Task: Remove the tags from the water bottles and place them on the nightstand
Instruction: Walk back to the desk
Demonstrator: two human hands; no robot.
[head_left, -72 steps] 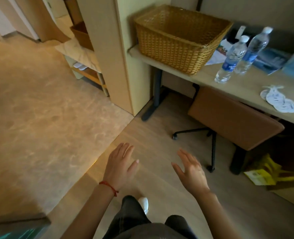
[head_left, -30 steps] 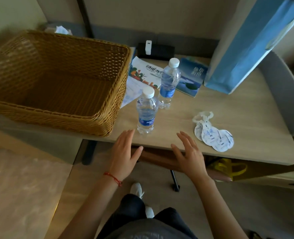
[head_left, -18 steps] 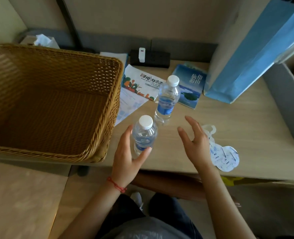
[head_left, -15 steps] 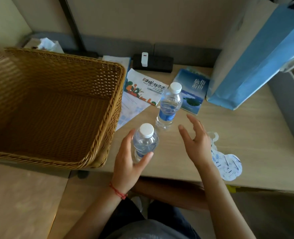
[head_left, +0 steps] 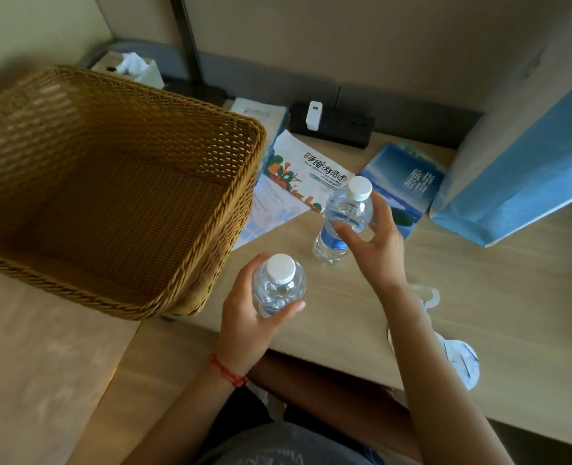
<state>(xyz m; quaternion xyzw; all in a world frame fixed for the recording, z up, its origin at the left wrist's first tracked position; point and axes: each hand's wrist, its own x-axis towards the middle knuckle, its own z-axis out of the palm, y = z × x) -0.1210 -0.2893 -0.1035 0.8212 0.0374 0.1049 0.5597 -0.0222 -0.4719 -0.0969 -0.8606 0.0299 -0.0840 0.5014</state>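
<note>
Two clear water bottles with white caps stand on the wooden desk (head_left: 479, 297). My left hand (head_left: 244, 317) grips the near bottle (head_left: 278, 286) around its body. My right hand (head_left: 375, 243) curls its fingers around the shoulder of the far bottle (head_left: 345, 213), which has a blue label. White paper tags (head_left: 462, 360) lie flat on the desk at the right, partly hidden behind my right forearm. No tag shows on either bottle's neck.
A large wicker basket (head_left: 210, 263) fills the desk's left side. Brochures (head_left: 298, 182), a blue booklet (head_left: 409, 186) and a black power strip (head_left: 335, 125) lie at the back. A blue paper bag (head_left: 519, 182) stands at the right. A brown chair seat sits under the desk.
I walked up to the desk. My left hand closed on the near bottle, then my right hand reached forward and took hold of the far bottle.
</note>
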